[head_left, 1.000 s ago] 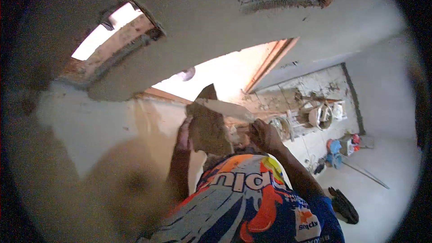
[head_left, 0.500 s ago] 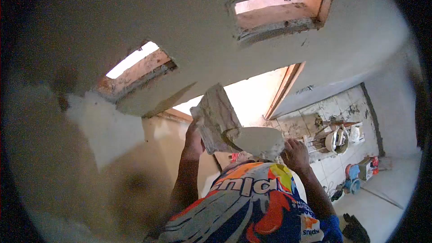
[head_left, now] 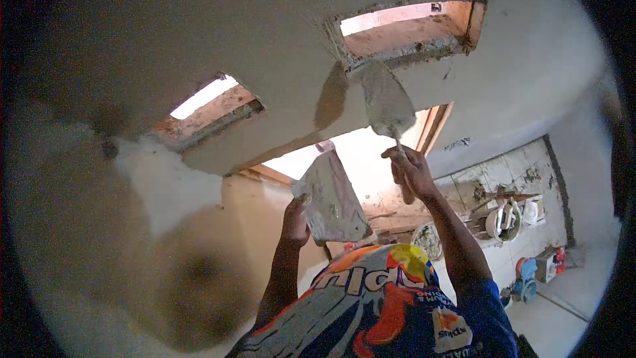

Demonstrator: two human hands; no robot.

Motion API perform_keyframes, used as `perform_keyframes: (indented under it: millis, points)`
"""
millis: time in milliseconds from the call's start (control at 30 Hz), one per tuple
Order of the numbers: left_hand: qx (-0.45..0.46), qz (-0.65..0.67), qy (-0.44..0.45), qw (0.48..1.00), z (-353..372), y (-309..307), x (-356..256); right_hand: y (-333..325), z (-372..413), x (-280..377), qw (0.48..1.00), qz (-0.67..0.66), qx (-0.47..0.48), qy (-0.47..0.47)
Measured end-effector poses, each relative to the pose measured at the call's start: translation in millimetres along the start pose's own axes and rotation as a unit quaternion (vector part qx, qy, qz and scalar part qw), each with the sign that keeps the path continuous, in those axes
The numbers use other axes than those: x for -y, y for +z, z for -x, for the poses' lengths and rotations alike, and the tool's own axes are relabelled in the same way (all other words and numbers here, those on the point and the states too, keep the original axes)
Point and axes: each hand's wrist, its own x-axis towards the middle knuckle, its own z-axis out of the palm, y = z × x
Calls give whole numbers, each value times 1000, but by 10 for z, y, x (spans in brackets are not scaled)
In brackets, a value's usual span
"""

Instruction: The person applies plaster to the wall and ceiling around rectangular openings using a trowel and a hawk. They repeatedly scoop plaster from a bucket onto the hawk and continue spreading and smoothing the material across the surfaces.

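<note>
My right hand is closed round the handle of a trowel. The trowel's broad grey blade points up, its tip close to the lower edge of the right wall opening. Whether the blade touches the plaster cannot be told. In my left hand, gripped by its left edge, is a flat, mortar-smeared hand board, held tilted in front of my chest. The grey plastered wall lies beyond both hands, with the trowel's dark shadow left of the blade.
A second opening pierces the wall at left, above a bright doorway. On the tiled floor below stand a bucket beside planks, a round mortar-stained container and a blue item.
My right hand has lifted the trowel from beside the board up to the wall under the right opening. The board has moved slightly down and right, still in my left hand.
</note>
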Motion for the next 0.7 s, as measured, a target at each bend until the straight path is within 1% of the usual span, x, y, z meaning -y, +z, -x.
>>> perform_keyframes:
  millis: [33,67,133,167,233,267,333,367,400,433,467,500,533,567,600,633,667,700]
  points:
    - [20,76,-12,997,56,32,-42,20,-146,-71,999,-31,21,-9]
    - [15,72,-8,997,112,8,-48,41,-284,-151,997,-62,43,-18]
    - [-16,103,-24,994,237,-57,-49,45,-503,-310,996,-69,53,-35]
    - [-20,101,-20,994,304,-78,-41,4,-593,-430,995,-65,65,-44]
    - [-63,12,14,998,433,-112,-35,-78,-693,-659,993,-66,84,-41]
    - [-68,13,16,997,461,-102,-41,-106,-696,-763,997,-49,60,-4]
    - [-71,41,24,996,542,-81,-24,-212,-559,-918,998,-27,48,29]
    - [-76,45,26,996,563,-137,11,-204,-412,-897,998,-26,31,42]
    - [-89,-30,30,995,560,-241,70,-206,-248,-872,998,-22,15,54]
    - [-103,-101,32,989,582,-308,129,-253,-120,-997,998,-34,1,56]
    - [-111,-82,33,990,623,-267,97,-234,25,-950,997,-20,-31,65]
    - [-135,-209,43,968,636,-234,66,-277,157,-920,1000,7,-25,12]
    - [-156,-330,48,930,640,-213,67,-344,247,-859,998,34,-15,-40]
    - [-165,-306,42,937,628,-264,147,-381,311,-649,965,238,-48,-101]
    - [-146,-239,64,958,603,-350,251,-467,343,-479,962,255,-30,-94]
    - [-125,-175,89,973,564,-383,331,-542,336,-318,919,362,-63,-140]
    - [-129,-160,88,975,506,-367,370,-603,316,-153,862,461,-97,-189]
    - [-133,-54,53,988,442,-360,385,-654,297,37,828,521,-115,-173]
